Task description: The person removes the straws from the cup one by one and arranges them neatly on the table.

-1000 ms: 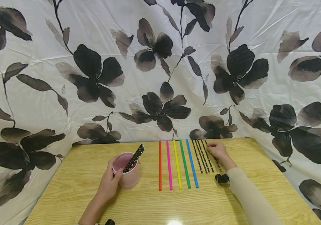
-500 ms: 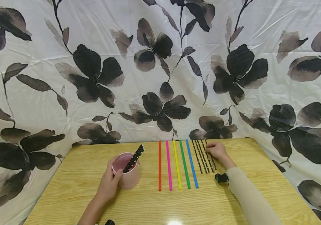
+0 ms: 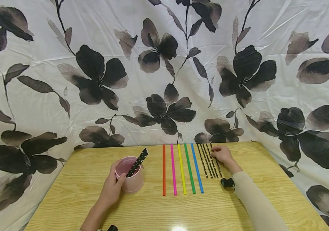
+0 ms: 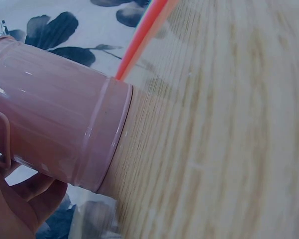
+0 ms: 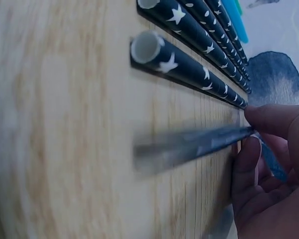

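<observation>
At cup (image 3: 133,185) and straw (image 5: 194,146), curled hands (image 3: 113,183) (image 3: 223,155)

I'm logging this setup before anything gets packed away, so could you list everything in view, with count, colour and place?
Cup: one, pink, left of the plain straws
Patterned bundle: one, black and white, leaning out of the cup; straws in it too small to count
Plain straws: five, red, pink, yellow, green, blue from left to right, mid-table
Loose patterned straws: four, black and white, right of the blue one
Held straw: one, dark, blurred, in the right hand
Table: one, light wood
Cloth: white, grey-black flowers, behind the table
Wrist devices: two, black, one by each wrist
Sleeve: cream, right arm
Left hand: one, gripping the cup
Right hand: one, pinching the held straw
</observation>
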A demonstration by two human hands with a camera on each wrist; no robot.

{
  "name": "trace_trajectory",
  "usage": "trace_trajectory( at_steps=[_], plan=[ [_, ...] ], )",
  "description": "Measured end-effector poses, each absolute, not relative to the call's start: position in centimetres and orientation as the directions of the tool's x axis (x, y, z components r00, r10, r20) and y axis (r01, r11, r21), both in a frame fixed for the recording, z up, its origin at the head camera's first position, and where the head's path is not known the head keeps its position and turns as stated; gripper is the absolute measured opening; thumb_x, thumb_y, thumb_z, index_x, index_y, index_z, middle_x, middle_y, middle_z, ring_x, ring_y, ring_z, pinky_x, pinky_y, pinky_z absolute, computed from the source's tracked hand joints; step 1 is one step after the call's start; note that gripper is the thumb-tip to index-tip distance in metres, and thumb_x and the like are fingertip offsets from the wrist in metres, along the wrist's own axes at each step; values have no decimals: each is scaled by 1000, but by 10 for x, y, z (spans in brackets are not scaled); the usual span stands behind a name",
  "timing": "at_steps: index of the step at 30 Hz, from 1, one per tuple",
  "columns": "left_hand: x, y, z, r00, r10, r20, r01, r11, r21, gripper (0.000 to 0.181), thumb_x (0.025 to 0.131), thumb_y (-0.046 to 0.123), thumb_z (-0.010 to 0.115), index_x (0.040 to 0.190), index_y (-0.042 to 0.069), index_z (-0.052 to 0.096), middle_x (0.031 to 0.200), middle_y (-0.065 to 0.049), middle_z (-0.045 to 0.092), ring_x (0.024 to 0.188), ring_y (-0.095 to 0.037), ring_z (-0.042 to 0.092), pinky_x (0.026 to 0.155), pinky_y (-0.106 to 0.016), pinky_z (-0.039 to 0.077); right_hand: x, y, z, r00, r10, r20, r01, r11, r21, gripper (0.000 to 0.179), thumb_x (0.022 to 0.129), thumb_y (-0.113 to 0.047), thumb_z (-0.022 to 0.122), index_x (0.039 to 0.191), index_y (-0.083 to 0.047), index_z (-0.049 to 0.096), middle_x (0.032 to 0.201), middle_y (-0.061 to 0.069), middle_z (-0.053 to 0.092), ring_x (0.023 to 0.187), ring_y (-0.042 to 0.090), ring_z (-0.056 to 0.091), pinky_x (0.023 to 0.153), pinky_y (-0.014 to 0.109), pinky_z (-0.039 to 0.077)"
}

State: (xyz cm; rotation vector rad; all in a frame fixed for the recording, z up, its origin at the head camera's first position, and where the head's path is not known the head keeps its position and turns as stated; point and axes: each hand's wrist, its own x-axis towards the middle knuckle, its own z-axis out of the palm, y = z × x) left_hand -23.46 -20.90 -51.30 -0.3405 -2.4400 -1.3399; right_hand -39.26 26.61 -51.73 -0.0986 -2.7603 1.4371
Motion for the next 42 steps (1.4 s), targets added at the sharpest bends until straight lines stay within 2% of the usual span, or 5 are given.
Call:
trace_trajectory(
  at_steps=[9,19,30,37,42],
  plan=[
    [-234,-209,-513,-917,46,397,360,528,769,53,103,20,48,150,23,26,144,-9,44,128,-28,46,100,-24,35,-392,265,-516,-998,66,-2,40,577,-816,30,86,-3,68,115,6,67,115,23,63,105,37,57,90,47,45],
    [-235,-210,-516,-915,45,401,362,528,768,52,103,22,48,150,21,26,143,-11,44,128,-30,46,99,-55,37,-393,265,-518,-998,60,20,20,607,-795,27,86,-4,66,112,5,69,117,24,62,109,39,56,93,48,44],
    [-235,-210,-516,-916,45,398,359,531,767,52,103,23,47,150,22,26,143,-10,44,127,-29,46,101,-45,38,-394,266,-518,-998,59,16,23,597,-802,28,86,-3,66,112,5,69,118,23,63,110,39,55,93,48,44],
    [-234,-209,-516,-916,47,398,363,517,775,52,103,22,47,150,21,26,143,-11,44,128,-30,46,100,-54,37,-394,267,-519,-998,61,-5,39,566,-824,29,86,-3,65,115,5,67,118,23,62,109,37,56,93,47,44],
    [-234,-209,-517,-916,46,400,363,520,773,52,102,22,48,150,21,26,143,-10,44,127,-29,46,100,-49,38,-393,268,-520,-998,56,3,28,551,-834,29,86,-2,64,114,5,67,117,23,62,108,37,56,91,47,45]
  ],
)
